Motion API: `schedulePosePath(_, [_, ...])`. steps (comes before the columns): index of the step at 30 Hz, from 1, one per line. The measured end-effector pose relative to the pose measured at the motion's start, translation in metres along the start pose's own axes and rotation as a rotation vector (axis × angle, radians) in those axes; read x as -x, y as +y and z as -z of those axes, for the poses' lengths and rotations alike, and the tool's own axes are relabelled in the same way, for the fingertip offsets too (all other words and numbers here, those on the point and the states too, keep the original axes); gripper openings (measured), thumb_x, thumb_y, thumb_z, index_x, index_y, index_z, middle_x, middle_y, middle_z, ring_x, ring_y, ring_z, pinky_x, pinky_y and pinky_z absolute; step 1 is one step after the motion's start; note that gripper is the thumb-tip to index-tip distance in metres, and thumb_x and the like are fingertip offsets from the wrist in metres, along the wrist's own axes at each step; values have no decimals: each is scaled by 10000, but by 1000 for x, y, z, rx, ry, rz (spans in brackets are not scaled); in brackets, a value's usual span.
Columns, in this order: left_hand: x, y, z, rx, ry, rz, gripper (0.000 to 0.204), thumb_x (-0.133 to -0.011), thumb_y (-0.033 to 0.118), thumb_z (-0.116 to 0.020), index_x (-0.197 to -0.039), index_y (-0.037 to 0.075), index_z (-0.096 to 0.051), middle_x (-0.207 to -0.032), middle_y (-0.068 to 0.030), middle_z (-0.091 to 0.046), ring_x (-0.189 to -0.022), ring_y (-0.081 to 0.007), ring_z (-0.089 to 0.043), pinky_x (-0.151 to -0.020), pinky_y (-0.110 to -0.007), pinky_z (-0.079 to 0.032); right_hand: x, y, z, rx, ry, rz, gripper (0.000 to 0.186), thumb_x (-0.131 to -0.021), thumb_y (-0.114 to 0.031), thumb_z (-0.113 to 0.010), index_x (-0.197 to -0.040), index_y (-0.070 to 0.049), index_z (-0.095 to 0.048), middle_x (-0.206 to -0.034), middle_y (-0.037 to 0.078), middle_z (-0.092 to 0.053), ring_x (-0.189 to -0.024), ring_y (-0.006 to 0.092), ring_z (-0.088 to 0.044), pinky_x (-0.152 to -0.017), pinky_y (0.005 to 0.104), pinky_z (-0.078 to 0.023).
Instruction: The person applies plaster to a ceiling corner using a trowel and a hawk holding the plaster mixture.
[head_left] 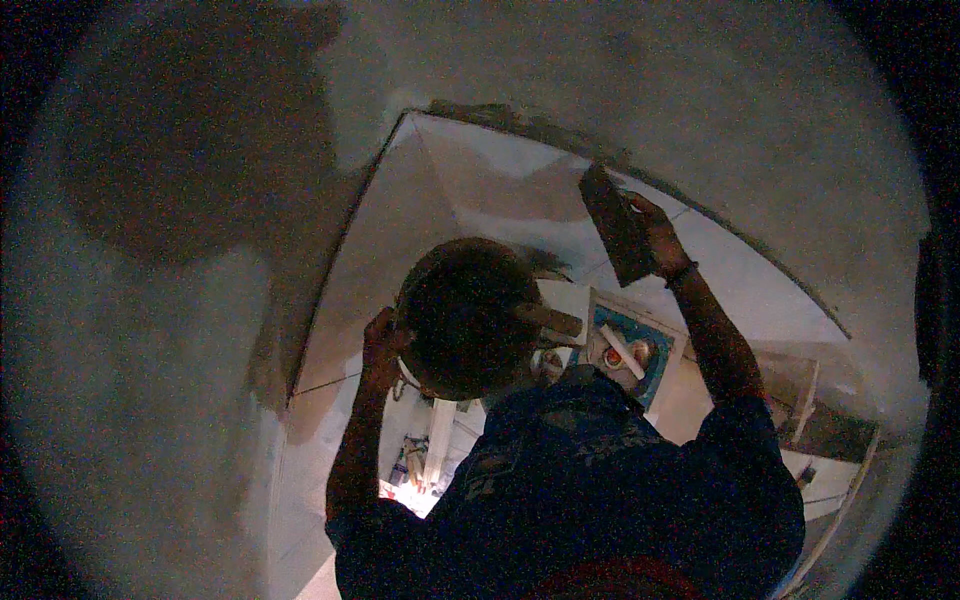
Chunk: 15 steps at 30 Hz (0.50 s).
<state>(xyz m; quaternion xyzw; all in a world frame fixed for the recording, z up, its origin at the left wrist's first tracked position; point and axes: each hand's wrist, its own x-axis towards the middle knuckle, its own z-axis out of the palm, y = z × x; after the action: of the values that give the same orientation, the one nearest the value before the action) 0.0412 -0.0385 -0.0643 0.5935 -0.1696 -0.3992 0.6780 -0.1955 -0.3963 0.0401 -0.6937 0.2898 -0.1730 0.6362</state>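
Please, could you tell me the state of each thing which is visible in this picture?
Left hand: closed on the bucket's edge.
Bucket: held, open at the top; contents too dark to tell.
Right hand: closed on the flat tool.
Flat tool: held, tilted.
Blue-edged container: open, pale bar lying across.
Light: on, bright.
Wall: patchy; dampness or shadow, cannot tell.

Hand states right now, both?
Left hand: closed on the rim of a dark round bucket.
Right hand: closed, holding a dark flat rectangular tool.
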Motion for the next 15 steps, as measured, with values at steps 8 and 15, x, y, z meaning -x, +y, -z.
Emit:
schedulePosePath(8, [56, -18, -40, -27, 273, 13, 175, -629, 40, -599, -777, 62, -510, -738, -5, -532, -680, -110, -487, -624, -263, -400, -56, 22, -18, 137, -34, 296, 358, -821, -169, -487, -1135, 1, -460, -1143, 110, -504, -1016, 214, -496, -879, 315, -397])
schedulePosePath(15, [80, -33, -73, -121, 380, 18, 155, -641, 50, -597, -754, 61, -491, -703, 19, -494, -651, -98, -454, -604, -235, -374, -101, 49, -19, -533, -128, 91, 400, -840, -250, -482, -1160, -15, -435, -1113, 111, -508, -983, 220, -516, -833, 341, -444])
